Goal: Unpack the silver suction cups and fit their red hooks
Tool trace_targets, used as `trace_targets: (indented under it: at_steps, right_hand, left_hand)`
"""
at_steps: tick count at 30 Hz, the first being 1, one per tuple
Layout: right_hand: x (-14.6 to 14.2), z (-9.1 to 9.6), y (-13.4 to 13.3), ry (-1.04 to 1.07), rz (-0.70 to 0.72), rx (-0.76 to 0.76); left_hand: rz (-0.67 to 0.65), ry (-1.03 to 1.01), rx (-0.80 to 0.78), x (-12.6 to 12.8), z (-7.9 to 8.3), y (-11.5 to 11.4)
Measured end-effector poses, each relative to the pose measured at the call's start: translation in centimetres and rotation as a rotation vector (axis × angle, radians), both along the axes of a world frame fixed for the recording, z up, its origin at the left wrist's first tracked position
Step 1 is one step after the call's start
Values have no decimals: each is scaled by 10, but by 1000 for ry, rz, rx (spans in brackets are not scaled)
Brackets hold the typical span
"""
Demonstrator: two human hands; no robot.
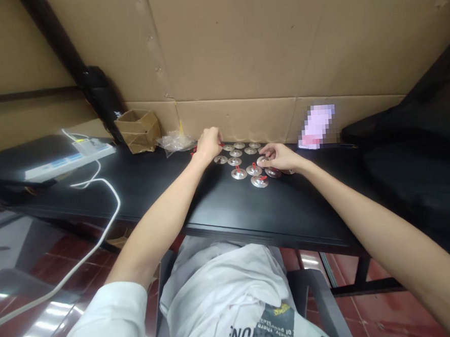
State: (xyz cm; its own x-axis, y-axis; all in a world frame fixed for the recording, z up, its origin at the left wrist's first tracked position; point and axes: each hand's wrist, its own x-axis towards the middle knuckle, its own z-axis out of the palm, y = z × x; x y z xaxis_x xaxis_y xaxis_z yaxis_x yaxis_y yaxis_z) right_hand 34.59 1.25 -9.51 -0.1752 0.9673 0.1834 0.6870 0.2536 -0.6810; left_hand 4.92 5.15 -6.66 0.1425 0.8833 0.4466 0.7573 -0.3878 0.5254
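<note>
Several small silvery finger cymbals lie on the black table, some with a red cord loop standing up from the centre. My right hand has its thumb and fingers at the edge of one finger cymbal, closed on it. Partly under this hand are other cymbals. At the left end of the group, my left hand is closed with its fingertips pointing down. Bits of red cord show on both sides of it; what its fingers pinch is hidden.
A small open cardboard box and a clear plastic bag stand at the back left. A white power strip with a white cable lies further left. A phone leans against the cardboard wall. Dark fabric covers the right side.
</note>
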Motion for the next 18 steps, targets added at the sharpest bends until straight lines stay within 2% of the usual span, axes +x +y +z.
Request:
trace_targets:
  at_steps: [4,8,12,18]
  right_hand:
    - [-1,3,-3,-127,25,247]
    - [-5,9,-9,-242,148,442]
    - [-8,14,-11,-317,214,428]
    - [-9,19,-18,-445,180,385]
  left_hand:
    - [-75,-37,21,4,-1,5]
    - [-227,-91,2,15,1,3]
    - [-325,-94,5,29,4,-8]
    - [-367,-62,65,39,7,-18]
